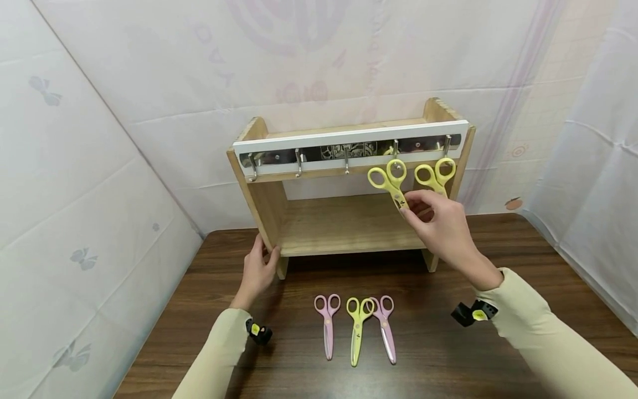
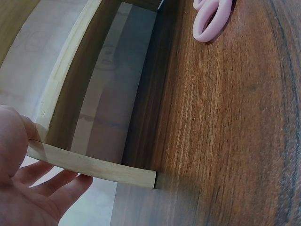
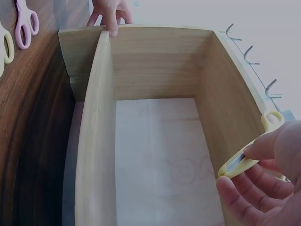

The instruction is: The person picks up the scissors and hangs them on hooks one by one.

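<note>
My right hand (image 1: 446, 227) pinches a pair of yellow scissors (image 1: 397, 194) by the blade end, finger loops up. One loop overlaps the fourth hook (image 1: 396, 148) from the left in the head view; I cannot tell whether it is on the hook. Beside it, a second yellow pair of scissors (image 1: 438, 182) hangs from the rightmost hook (image 1: 447, 145), its lower part hidden behind my hand. My left hand (image 1: 256, 276) grips the wooden shelf (image 1: 261, 208) at its left side panel, thumb at the front edge and fingers around the outside (image 2: 61, 188).
On the brown table (image 1: 219, 354), before the shelf, lie pink scissors (image 1: 328, 327), yellow scissors (image 1: 356, 335) and more pink scissors (image 1: 386, 335); the latter two overlap at the loops. The shelf's white front board (image 1: 299, 143) carries several metal hooks. Patterned cloth (image 1: 164, 83) hangs behind.
</note>
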`<state>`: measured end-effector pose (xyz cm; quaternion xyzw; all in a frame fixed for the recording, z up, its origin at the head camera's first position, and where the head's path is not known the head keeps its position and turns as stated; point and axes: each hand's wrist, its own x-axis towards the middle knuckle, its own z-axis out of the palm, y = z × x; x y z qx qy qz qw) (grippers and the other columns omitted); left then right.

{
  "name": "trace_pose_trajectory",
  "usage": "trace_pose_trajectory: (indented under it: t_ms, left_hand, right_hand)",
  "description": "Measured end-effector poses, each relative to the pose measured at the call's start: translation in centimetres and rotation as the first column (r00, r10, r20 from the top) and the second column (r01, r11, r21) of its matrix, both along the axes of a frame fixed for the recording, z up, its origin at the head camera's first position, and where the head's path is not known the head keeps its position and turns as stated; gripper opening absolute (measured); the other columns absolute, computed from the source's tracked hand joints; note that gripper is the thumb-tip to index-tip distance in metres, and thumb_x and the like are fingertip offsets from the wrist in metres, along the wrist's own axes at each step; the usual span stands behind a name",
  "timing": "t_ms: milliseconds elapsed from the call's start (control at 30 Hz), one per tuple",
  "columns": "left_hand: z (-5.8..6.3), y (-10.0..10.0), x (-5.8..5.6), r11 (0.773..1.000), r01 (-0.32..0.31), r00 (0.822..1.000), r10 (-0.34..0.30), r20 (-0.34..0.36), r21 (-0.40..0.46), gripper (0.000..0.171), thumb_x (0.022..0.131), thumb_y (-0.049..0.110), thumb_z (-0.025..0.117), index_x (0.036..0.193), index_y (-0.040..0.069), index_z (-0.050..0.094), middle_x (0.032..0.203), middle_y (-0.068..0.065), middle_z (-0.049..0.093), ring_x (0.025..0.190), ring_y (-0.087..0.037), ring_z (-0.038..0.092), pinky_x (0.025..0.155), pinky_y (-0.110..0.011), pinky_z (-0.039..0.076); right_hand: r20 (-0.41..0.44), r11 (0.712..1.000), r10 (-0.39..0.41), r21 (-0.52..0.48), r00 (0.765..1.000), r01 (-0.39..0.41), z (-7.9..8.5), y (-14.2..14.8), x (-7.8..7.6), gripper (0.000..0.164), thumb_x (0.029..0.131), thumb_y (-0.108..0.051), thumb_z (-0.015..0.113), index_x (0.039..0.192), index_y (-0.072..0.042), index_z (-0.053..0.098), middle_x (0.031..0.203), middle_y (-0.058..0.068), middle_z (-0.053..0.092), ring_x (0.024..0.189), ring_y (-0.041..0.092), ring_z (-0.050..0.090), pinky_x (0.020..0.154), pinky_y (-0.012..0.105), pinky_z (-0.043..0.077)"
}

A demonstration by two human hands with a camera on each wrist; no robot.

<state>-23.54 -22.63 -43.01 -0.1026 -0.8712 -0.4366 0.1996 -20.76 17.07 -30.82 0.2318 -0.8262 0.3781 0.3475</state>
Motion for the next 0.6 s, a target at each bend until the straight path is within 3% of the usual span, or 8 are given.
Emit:
trace_pose_trajectory:
  t_ms: [167,400,600]
  left_hand:
    - [0.07,0.0,0.05,1.0,0.003,1.0,-0.003,-0.005,-0.006,0.05,0.105,0.011,0.058,0.151,0.003,0.04,0.133,-0.029,0.06,0.121,-0.046,0.062,0.084,-0.054,0.061]
    - [0.19,0.04,0.04,1.0,-0.001,1.0,0.001,-0.009,-0.006,0.05,0.105,0.01,0.059,0.151,0.002,0.041,0.134,-0.029,0.06,0.121,-0.046,0.062,0.085,-0.055,0.061]
    - [0.19,0.03,0.08,1.0,0.0,1.0,0.0,0.0,-0.004,0.049,0.105,0.01,0.058,0.15,0.001,0.041,0.133,-0.029,0.06,0.12,-0.047,0.062,0.085,-0.055,0.061]
  right_hand:
    - [0.009,1.0,0.0,-0.015,1.0,0.0,-0.36,-0.15,-0.09,0.017,0.089,0.001,0.077,0.106,0.0,0.075,0.083,0.009,0.073,0.069,0.019,0.068,0.062,0.01,0.05]
    - [0.014,1.0,-0.015,-0.008,1.0,0.016,-0.82,-0.24,-0.22,0.016,0.09,0.0,0.076,0.106,-0.001,0.073,0.083,0.007,0.072,0.07,0.017,0.067,0.06,0.021,0.055]
    - [0.008,1.0,-0.006,-0.024,1.0,0.007,-0.93,-0.34,-0.19,0.016,0.09,0.001,0.076,0.105,0.0,0.073,0.083,0.009,0.073,0.071,0.02,0.068,0.061,0.013,0.051]
